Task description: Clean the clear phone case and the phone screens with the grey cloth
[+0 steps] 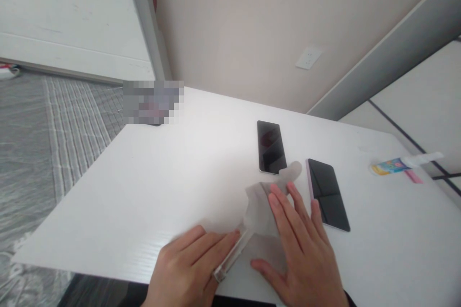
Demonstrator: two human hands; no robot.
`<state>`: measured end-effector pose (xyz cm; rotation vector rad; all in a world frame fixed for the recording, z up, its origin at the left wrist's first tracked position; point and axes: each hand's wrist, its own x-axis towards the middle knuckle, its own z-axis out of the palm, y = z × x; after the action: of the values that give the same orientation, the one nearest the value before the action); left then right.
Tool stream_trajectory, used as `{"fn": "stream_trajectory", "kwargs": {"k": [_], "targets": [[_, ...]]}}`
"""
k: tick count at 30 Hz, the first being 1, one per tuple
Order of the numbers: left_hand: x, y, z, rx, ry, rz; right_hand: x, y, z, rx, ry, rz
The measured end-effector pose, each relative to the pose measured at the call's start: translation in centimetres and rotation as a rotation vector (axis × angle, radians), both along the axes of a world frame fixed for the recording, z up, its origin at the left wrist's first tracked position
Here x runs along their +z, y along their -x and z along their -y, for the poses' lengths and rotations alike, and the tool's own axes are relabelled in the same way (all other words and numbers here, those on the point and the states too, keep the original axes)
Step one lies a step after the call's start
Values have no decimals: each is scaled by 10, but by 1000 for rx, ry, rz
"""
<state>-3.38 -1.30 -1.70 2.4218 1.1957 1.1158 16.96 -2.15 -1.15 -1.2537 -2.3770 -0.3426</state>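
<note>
Near the table's front edge, my left hand (189, 264) is closed around a clear plastic case (232, 256), which looks like a phone case. Its long edge and one corner show beside my fingers; my hand covers the rest. A thin whitish wipe (257, 206) lies crumpled across the far end of the case. On the wipe's right side rests my right hand (300, 244), fingers stretched out and thumb spread apart. Just beyond the wipe a dark-screened phone (272, 147) lies flat. A second phone (328, 194), with a pinkish edge, is close to my right fingers.
All of this is on a white table (144, 192) against a wall with a socket (309, 58). A colourful bottle or tube (391, 167) lies at the right, by a small pink piece (413, 176). A blurred-out item (153, 102) sits at the far left corner.
</note>
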Motion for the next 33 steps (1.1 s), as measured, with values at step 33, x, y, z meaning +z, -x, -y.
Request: {"fn": "stream_trajectory", "kwargs": {"k": [33], "targets": [[0,-1,4,32,-22,-89,16,5,-37,85,220,-213]]}}
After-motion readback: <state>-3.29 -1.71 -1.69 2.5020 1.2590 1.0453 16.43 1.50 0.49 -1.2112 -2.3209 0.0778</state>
